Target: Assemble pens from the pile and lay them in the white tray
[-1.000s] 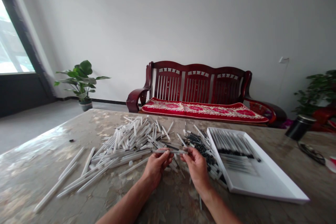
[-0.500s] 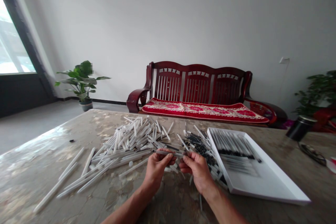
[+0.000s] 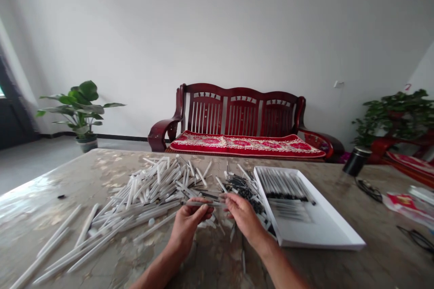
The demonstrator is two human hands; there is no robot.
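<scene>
A slim grey-white pen (image 3: 217, 204) lies crosswise between my two hands, just above the table. My left hand (image 3: 188, 222) is closed round its left part, thumb on top. At the pen's right end are the fingers of my right hand (image 3: 243, 215), closed on it; they blur a little. Behind my left hand spreads a heap of white pen barrels (image 3: 149, 198). Several black pen caps (image 3: 240, 184) are piled beyond my right hand. To the right, a white shallow tray (image 3: 334, 230) holds rows of pens (image 3: 285, 183) with black ends.
The patterned table (image 3: 111, 271) carries a small black piece (image 3: 61, 197) at the left. Right of the tray stand a black cylinder (image 3: 357, 161) with a cable (image 3: 369, 190), and a red-and-white plastic bag (image 3: 405, 203). A wooden bench (image 3: 242, 117) is beyond the table.
The view has swung to the right and tilted up slightly. Both hands remain at the pen; my right fingers now reach straighter along its right end.
</scene>
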